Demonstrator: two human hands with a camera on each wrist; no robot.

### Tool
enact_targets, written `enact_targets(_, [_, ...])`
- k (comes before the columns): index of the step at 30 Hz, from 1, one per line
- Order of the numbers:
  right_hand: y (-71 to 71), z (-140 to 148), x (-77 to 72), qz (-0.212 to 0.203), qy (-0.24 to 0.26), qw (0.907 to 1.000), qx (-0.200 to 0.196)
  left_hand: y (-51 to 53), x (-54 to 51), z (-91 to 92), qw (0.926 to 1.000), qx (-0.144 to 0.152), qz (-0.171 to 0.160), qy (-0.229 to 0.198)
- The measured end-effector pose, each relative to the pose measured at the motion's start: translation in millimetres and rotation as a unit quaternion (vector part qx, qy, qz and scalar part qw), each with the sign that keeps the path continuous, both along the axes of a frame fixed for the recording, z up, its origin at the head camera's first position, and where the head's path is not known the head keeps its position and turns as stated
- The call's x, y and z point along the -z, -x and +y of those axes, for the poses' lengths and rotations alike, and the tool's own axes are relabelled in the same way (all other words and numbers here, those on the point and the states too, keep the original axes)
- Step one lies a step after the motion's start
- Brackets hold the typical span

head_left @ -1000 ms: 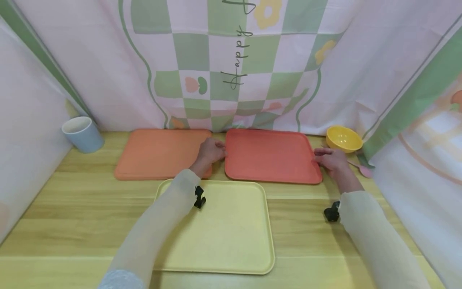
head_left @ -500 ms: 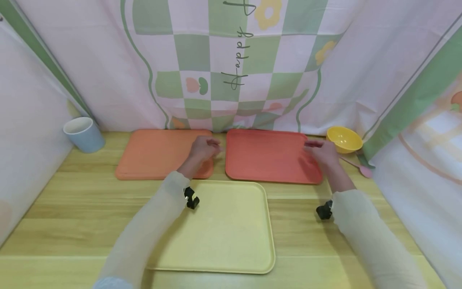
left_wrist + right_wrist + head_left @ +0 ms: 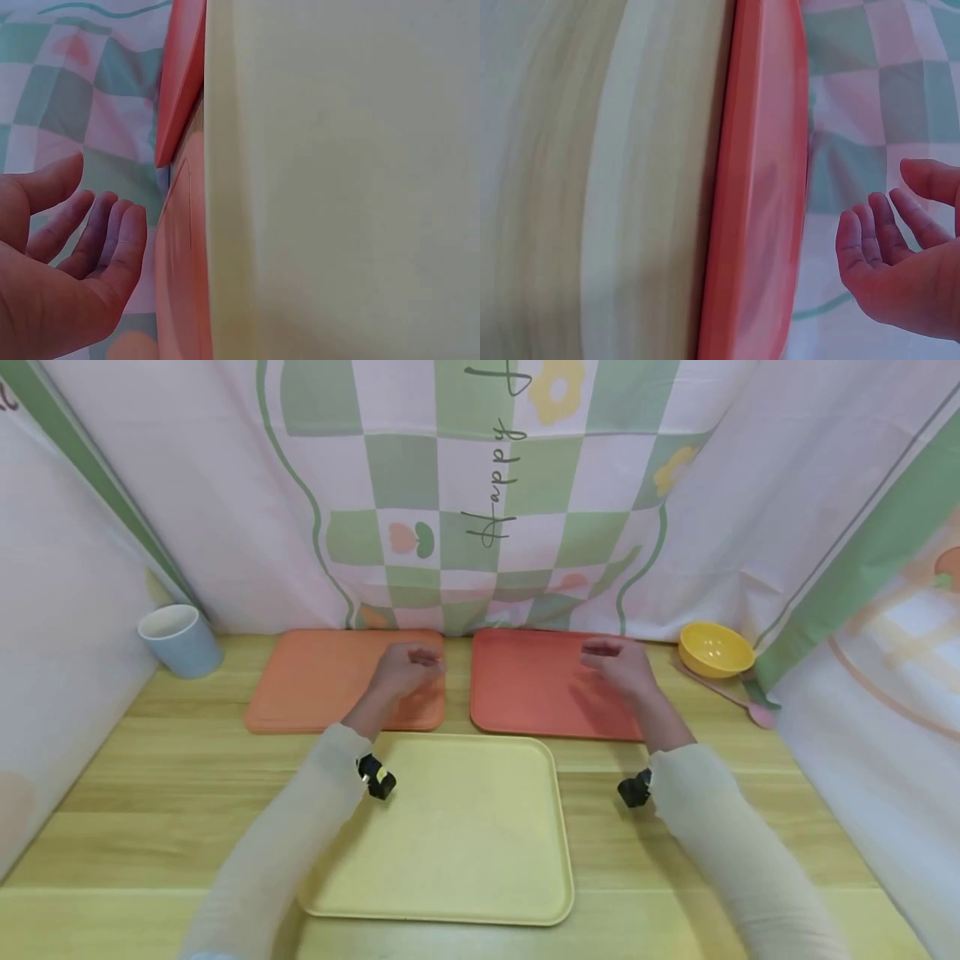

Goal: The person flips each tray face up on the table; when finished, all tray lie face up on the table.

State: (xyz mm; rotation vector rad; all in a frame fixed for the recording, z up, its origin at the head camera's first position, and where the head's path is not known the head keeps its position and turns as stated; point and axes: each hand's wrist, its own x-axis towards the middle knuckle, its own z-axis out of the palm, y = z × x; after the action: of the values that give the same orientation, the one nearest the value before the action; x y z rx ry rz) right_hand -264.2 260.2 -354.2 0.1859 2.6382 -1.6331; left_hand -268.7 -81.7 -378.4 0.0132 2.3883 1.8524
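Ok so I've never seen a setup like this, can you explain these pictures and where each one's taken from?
There is no machine, just a person's bare left hand and right hand, with pale sleeves. The wide view comes from a camera worn on the head, looking forward and down. The other two come from wrist cameras, each showing its own hand. On the wooden table lie an orange tray at back left, a red tray beside it and a yellow tray in front. A light blue cup stands far left; far right are a yellow bowl and a pink spoon. Neither hand holds anything; in the head view they appear over the orange and red trays.
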Motion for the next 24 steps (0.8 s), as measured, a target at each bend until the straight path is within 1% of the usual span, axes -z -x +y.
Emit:
enact_targets(4, [2.3,-13,-1.4,-0.003,0.001,1.0,-0.009,0.7,1.8,-8.0,1.0,0.002,0.007,-0.002])
enact_targets(8, [3.8,-26,-3.0,-0.016,0.014,0.9996,-0.019,-0.4,0.7,-15.8,1.0,0.003,-0.005,-0.004])
enact_targets(12, [4.0,-39,-5.8,-0.031,0.068,0.9967,-0.031,-2.3,-1.8,-21.9,0.9995,-0.001,-0.023,-0.024])
enact_targets(15, [4.3,-48,-8.3,-0.04,0.116,0.9916,-0.04,-3.5,-3.4,-26.1,0.9991,-0.004,-0.026,-0.033])
enact_targets(19, [6.0,-61,-9.0,-0.043,0.149,0.9868,-0.045,-5.3,-4.9,-32.3,0.9991,-0.006,-0.028,-0.033])
enact_targets(24, [9.7,-80,-4.5,-0.053,0.179,0.9811,-0.051,-9.3,-6.3,-40.8,0.998,-0.008,-0.042,-0.048])
